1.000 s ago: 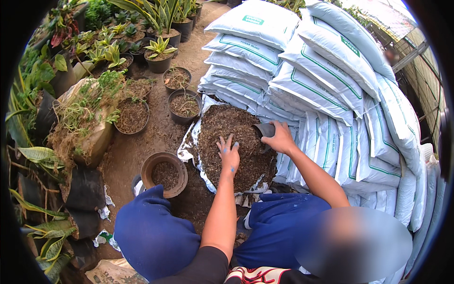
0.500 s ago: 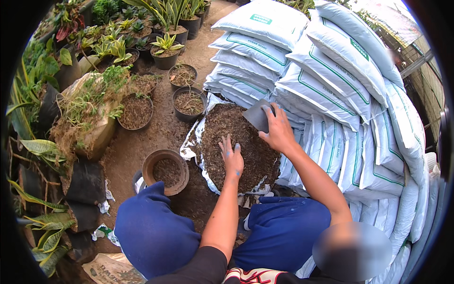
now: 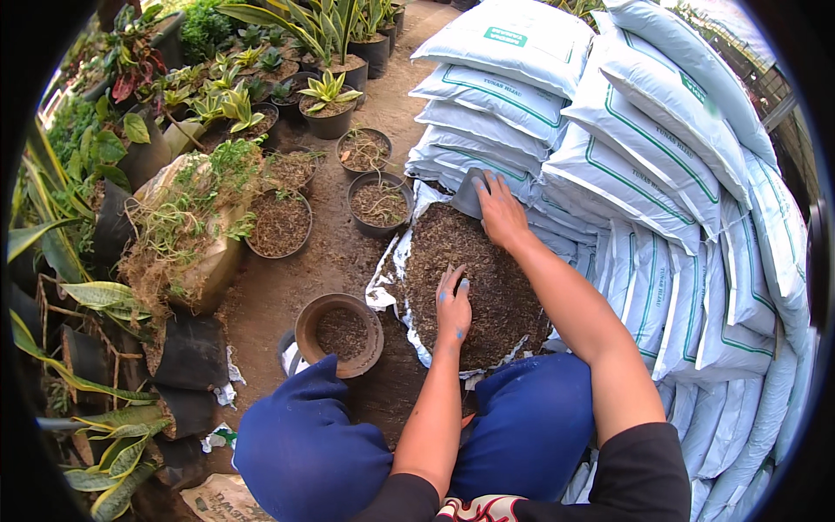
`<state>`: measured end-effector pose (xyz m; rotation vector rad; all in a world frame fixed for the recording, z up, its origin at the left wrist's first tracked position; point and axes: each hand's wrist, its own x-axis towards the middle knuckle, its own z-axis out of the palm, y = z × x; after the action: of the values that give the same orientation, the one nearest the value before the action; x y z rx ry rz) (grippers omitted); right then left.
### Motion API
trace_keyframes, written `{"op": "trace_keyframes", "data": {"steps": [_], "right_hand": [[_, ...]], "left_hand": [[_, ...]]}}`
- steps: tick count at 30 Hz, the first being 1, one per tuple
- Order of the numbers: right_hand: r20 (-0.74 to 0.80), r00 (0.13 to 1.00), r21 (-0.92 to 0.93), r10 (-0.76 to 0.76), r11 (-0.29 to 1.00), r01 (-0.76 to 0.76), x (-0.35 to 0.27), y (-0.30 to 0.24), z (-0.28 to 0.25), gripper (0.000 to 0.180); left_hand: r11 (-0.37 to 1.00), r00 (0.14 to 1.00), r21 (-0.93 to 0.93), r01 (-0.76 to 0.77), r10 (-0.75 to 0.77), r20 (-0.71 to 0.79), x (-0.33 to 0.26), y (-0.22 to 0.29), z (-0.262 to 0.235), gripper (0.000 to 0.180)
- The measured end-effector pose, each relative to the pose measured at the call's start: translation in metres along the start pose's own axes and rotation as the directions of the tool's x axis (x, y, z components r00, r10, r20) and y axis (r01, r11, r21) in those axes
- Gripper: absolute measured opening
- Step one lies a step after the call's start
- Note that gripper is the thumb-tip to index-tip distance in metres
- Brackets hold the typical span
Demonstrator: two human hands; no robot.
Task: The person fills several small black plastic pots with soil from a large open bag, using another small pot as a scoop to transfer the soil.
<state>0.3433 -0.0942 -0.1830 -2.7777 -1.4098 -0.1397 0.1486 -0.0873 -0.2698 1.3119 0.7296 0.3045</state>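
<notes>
A mound of dark brown potting soil (image 3: 509,300) lies in an opened white sack (image 3: 403,261), whose torn rim is folded down around it. In my right hand (image 3: 502,211) is a thin grey piece (image 3: 467,195), scoop-like, gripped by its edge at the far side of the soil. My left hand (image 3: 453,300) rests on the near left part of the soil, fingers slightly bent and apart, holding nothing. Bluish smears show on its fingers and wrist. Left of the sack stands a brown pot (image 3: 371,357) partly filled with soil.
Stacked white sacks (image 3: 644,165) rise close on the right and behind the soil. Black pots (image 3: 380,204) with soil and wilted stems stand at the far left. Beyond them are potted plants (image 3: 328,91) and an uprooted clump (image 3: 187,217) of greenery and roots.
My right hand has carried the grey piece left and away from me to the soil's far edge. My left hand stays on the soil, its fingers more bent. The whole view has shifted.
</notes>
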Motion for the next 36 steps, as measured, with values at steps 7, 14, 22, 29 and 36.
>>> {"op": "trace_keyframes", "data": {"steps": [7,14,22,29,36], "right_hand": [[0.158,0.987,0.015,0.018,1.0,-0.021,0.013,-0.004,0.017,0.086],[0.2,0.98,0.029,-0.021,0.999,0.015,-0.025,0.003,-0.017,0.09],[0.116,0.985,0.085,-0.127,0.989,0.117,-0.094,-0.012,-0.091,0.086],[-0.035,0.998,0.109,-0.052,0.992,0.056,-0.128,-0.001,-0.111,0.083],[-0.028,0.946,0.136,0.324,0.939,-0.317,-0.145,0.067,-0.05,0.081]], "left_hand": [[0.99,0.998,-0.14,-0.025,0.017,-0.062,0.006,0.005,-0.028,0.036],[0.997,0.965,0.082,0.017,0.005,-0.263,-0.004,0.015,-0.015,0.031],[1.0,0.966,0.007,0.015,-0.013,-0.257,-0.007,0.009,0.009,0.051],[0.993,0.967,0.095,-0.072,0.093,-0.239,-0.009,-0.009,0.035,0.055],[0.951,0.987,0.307,-0.041,0.087,-0.138,-0.012,0.009,0.043,0.064]]}}
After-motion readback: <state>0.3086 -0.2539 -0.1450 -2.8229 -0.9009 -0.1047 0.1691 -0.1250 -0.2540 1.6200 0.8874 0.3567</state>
